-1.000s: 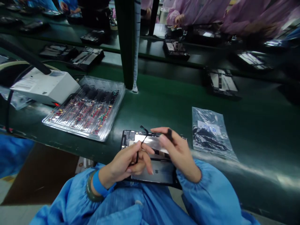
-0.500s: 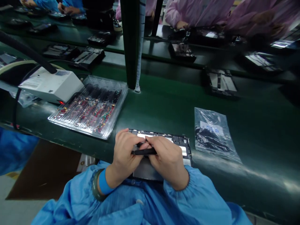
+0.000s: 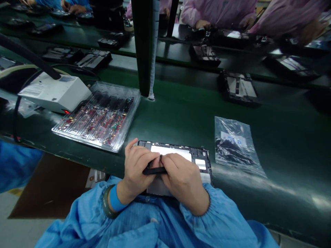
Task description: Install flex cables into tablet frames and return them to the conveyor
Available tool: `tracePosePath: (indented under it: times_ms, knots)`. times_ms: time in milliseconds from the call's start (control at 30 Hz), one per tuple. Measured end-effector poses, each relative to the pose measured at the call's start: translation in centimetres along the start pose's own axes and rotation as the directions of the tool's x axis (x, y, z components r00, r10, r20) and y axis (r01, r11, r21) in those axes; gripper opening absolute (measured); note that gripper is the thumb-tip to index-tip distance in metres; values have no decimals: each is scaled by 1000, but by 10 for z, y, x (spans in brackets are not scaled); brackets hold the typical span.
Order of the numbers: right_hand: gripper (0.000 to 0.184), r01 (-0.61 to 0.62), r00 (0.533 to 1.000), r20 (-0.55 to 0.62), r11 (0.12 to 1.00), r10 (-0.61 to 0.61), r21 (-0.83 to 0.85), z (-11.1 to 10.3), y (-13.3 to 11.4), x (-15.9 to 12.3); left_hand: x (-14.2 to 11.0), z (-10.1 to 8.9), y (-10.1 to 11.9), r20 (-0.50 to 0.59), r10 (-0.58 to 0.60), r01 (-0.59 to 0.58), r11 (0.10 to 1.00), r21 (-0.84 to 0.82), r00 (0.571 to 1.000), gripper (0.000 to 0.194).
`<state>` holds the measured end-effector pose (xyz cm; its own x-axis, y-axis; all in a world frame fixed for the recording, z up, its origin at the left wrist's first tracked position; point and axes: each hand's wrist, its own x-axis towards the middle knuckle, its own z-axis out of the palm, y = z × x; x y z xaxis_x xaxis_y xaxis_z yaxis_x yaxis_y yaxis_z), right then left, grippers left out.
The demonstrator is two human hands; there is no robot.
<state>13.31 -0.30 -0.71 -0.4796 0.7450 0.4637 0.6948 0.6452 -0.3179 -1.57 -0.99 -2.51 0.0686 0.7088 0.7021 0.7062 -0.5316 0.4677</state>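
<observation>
The open tablet (image 3: 179,150) is lying beneath both hands, its long axis running left to right, the left hand (image 3: 139,163) covering its left end, the right hand (image 3: 184,179) its middle. Fingertips, apart a second ago, are now meeting, pinching a small dark piece (image 3: 160,158); a black strip (image 3: 155,171) is spanning below.

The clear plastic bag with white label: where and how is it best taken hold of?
Pinch the clear, flat plastic bag by its far edge, probably from above with the right hand, once free: that end shows bare film, while the dark contents lie nearer.
</observation>
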Motion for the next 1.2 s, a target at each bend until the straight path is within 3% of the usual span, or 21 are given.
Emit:
tracePosePath:
  times_ms: [167,300,367,433,500,533,600,633,700,800,867,967,1067,1200]
  knots:
    - [20,-58,998,5,972,58,229,-5,5,-1,3,-1,0,51,-117,123,983,-134,992,10]
    - [11,-197,970,4,782,241,591,-7,13,-3,3,1,4,167,-312,350,885,-306,935,10]
    - [9,-348,907,81,627,413,697,-8,18,-7,3,0,4,236,-370,436,819,-373,898,10]
    - [12,-464,801,142,453,582,762,-11,25,-12,6,-5,-2,274,-390,472,793,-386,879,11]
    - [17,-485,702,134,332,700,809,-17,35,-18,14,-16,-19,255,-348,416,859,-300,902,11]
    - [18,-480,668,104,320,736,817,-21,41,-21,19,-24,-31,220,-300,345,915,-207,928,11]
    - [17,-504,646,11,415,763,757,-30,53,-26,32,-43,-59,191,-126,105,988,115,973,10]
    - [17,-529,662,-49,512,748,677,-34,59,-28,37,-52,-72,189,-63,0,949,315,980,7]
    - [18,-515,761,-165,739,627,433,-38,68,-31,44,-69,-92,289,-2,-157,835,528,957,10]
    - [23,-271,937,-208,960,281,77,-31,75,-33,45,-84,-94,507,43,-346,781,520,861,28]
    - [28,-96,982,-173,992,80,-87,-20,76,-33,43,-86,-83,545,72,-389,778,494,835,30]
    - [33,88,992,-66,967,-107,-240,-3,77,-33,41,-74,-64,536,100,-359,841,405,839,21]
    - [31,193,981,72,935,-180,-297,5,76,-34,40,-43,-54,648,141,-343,919,196,749,24]
    - [29,209,975,144,926,-170,-316,7,75,-36,32,7,-50,720,242,-366,930,18,650,16]
